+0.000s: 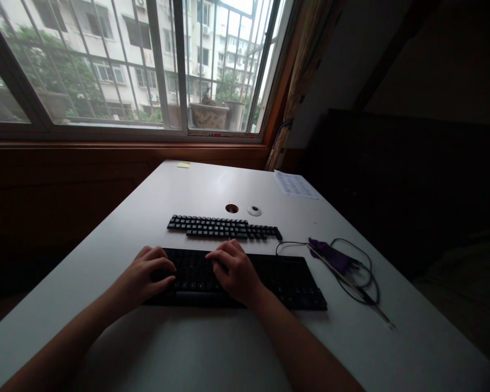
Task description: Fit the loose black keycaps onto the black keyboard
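A black keyboard (269,272) lies in front of me on the white desk; many of its keys look dark and bare, though the dim light hides detail. My left hand (151,272) is curled over its left end, thumb and index finger on the top, holding it. Above the keyboard's middle, my right hand (232,269) is closed with its fingertips pinched together, pointing left. Whatever sits between those fingertips is too small to make out. Just behind the keyboard, loose black keycaps (216,224) stand in several neat rows.
To the right lie a purple cloth (330,257), a looped black cable (375,277) and a thin stick (367,296). Farther back are a round hole (232,208), its white cover (254,210), printed paper (297,185) and a yellow note (183,165). A barred window faces the desk (118,223).
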### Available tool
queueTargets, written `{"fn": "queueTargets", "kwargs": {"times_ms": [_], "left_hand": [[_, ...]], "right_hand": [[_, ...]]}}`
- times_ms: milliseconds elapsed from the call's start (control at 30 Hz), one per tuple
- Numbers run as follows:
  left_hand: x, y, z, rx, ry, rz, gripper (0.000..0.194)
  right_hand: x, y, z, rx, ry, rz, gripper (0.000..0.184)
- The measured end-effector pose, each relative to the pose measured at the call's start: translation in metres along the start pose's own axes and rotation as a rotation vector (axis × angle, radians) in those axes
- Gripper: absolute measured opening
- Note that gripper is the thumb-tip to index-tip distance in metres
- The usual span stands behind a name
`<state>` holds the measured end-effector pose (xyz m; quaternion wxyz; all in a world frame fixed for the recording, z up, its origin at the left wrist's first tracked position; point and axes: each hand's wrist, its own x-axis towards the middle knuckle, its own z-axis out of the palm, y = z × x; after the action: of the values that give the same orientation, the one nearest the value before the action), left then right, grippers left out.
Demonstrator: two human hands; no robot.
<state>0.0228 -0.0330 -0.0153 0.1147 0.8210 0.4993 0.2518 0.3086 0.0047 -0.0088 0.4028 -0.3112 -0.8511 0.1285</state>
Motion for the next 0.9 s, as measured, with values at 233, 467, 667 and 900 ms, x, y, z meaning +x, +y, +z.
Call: {"fn": "queueTargets", "kwargs": {"times_ms": [233, 467, 667, 900], "left_hand": [[0.001, 0.004, -0.005, 0.045, -0.023, 0.057, 0.014], [0.013, 0.012, -0.015, 0.147, -0.143, 0.121, 0.011], [0.021, 0.016, -0.019, 0.153, -0.228, 0.108, 0.009], [0.01, 0.003, -0.024, -0.002, -0.161, 0.06, 0.024]], "right_hand": [[0.0, 0.001, 0.0, 0.0, -0.022, -0.009, 0.022], [-0.001, 0.002, 0.0, 0.004, -0.04, -0.008, 0.021], [0.0, 0.001, 0.0, 0.0, -0.049, -0.012, 0.021], [-0.001, 0.002, 0.001, -0.012, -0.06, -0.032, 0.022]]}}
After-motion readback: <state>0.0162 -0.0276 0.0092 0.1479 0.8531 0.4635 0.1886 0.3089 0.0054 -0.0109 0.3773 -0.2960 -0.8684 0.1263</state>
